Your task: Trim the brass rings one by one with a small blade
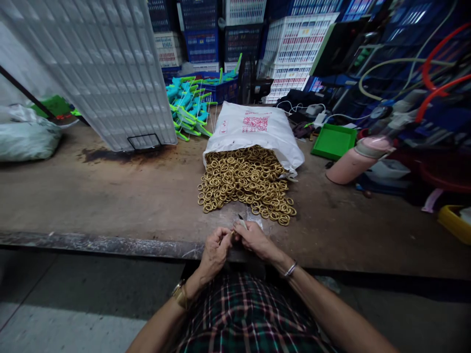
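Note:
My left hand is closed in a pinch at the table's front edge, with a small brass-coloured ring mostly hidden by the fingers. Close against it, my right hand is closed around a small tool with a dark pointed tip and a pale part; it looks like a small blade. Just beyond both hands lies a heap of brass-coloured rings. They spill from the open mouth of a white woven sack with red print, lying on its side.
A brown wooden table spans the view. On its left stands a translucent ribbed panel, near teal and green plastic pieces. To the right are a green tray and a pink bottle. Stacked crates fill the back.

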{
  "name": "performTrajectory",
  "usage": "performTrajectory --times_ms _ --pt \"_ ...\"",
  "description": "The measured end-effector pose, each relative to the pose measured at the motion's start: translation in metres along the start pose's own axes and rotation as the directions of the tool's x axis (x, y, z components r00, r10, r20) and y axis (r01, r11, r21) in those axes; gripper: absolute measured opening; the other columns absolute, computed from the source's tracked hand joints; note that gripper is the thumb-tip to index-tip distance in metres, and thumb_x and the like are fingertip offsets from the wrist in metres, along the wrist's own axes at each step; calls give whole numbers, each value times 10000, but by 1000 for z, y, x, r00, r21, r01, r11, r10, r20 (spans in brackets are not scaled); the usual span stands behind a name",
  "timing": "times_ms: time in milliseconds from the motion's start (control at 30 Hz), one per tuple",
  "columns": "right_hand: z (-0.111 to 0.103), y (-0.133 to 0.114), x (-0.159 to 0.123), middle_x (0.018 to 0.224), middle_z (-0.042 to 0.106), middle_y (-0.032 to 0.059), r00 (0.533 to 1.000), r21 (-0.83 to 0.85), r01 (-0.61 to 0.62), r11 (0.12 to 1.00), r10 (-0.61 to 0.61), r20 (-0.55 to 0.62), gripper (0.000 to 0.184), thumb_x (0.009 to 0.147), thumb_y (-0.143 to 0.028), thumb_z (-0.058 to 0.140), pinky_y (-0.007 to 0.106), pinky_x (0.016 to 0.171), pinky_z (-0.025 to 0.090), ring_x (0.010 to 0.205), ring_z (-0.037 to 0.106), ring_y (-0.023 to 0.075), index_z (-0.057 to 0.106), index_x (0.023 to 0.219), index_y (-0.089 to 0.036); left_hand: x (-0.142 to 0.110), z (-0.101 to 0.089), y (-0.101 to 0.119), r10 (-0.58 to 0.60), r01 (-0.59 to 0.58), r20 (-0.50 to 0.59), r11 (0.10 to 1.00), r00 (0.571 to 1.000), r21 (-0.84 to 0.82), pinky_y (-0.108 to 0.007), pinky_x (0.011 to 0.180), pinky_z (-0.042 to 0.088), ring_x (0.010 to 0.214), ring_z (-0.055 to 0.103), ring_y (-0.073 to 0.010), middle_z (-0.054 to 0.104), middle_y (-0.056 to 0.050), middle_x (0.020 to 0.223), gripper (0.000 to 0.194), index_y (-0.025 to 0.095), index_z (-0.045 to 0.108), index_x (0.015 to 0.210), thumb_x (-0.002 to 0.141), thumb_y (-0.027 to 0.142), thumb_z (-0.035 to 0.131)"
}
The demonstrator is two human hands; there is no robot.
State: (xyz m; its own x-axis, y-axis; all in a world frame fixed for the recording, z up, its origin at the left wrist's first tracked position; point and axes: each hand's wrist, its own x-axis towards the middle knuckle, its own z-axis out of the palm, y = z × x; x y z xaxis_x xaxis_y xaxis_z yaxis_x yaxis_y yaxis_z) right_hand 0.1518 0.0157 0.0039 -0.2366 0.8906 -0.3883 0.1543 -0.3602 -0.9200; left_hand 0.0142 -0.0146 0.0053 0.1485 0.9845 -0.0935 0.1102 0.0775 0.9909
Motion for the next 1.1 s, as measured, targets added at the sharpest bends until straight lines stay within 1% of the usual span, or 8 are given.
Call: performTrajectory --times_ms 167,300,433,500,567,633,767,1100 --pt "1 0 0 505 378 -66 985 -264 145 953 -164 -51 279 757 -379 447 191 438 240 483 319 64 436 563 -178 -2 2 3 -186 205 110 960 976 -192 -187 406 209 397 267 -46 391 76 505 317 172 463 722 769 482 507" --pt "1 -2 -1 516 395 -57 979 -325 182 928 -200 -25 297 772 -383 425 200 462 248 507 338 76 451 560 -175 -4 3 4 -254 304 198 907 947 -290 -184 370 157 365 238 -35 376 84 477 342 170 454 712 750 504 519" --pt "-1 1 2 530 471 -31 984 -294 168 941 -179 -9 299 798 -332 368 207 486 289 497 388 85 497 584 -169 -5 4 3 -243 295 183 885 952 -360 -183 364 161 370 255 -32 414 74 509 358 168 468 740 727 516 546" --pt "-2 2 2 545 504 -13 978 -388 159 908 -198 -62 277 796 -283 355 213 504 298 508 419 95 508 596 -169 -5 4 2 -235 284 171 881 957 -378 -184 364 165 368 251 -32 410 78 507 358 170 472 751 724 518 551" --pt "-4 3 0 561 524 2 959 -562 182 807 -271 -79 236 786 -243 362 220 517 287 524 430 106 516 622 -172 -4 4 1 -230 271 152 889 961 -369 -184 367 170 369 249 -35 393 82 490 351 170 474 743 731 513 547" --pt "-4 2 -5 587 549 13 946 -712 234 661 -325 10 171 757 -193 387 228 529 272 536 433 115 539 680 -175 -4 3 0 -218 252 136 905 967 -343 -182 376 174 377 252 -37 379 82 479 345 167 473 726 745 506 535" --pt "-1 -3 -13 663 607 39 951 -841 269 470 -267 155 209 681 -104 418 240 553 262 572 473 131 575 799 -175 -3 2 0 -201 223 101 931 974 -290 -185 394 187 394 262 -40 384 76 493 362 165 461 707 756 520 512" --pt "-4 -1 -10 748 647 58 946 -831 319 456 -210 248 251 702 -93 401 232 601 313 662 550 148 581 859 -170 0 1 -8 -185 196 70 957 980 -215 -200 432 223 443 291 -59 398 57 538 391 172 454 696 756 556 491"
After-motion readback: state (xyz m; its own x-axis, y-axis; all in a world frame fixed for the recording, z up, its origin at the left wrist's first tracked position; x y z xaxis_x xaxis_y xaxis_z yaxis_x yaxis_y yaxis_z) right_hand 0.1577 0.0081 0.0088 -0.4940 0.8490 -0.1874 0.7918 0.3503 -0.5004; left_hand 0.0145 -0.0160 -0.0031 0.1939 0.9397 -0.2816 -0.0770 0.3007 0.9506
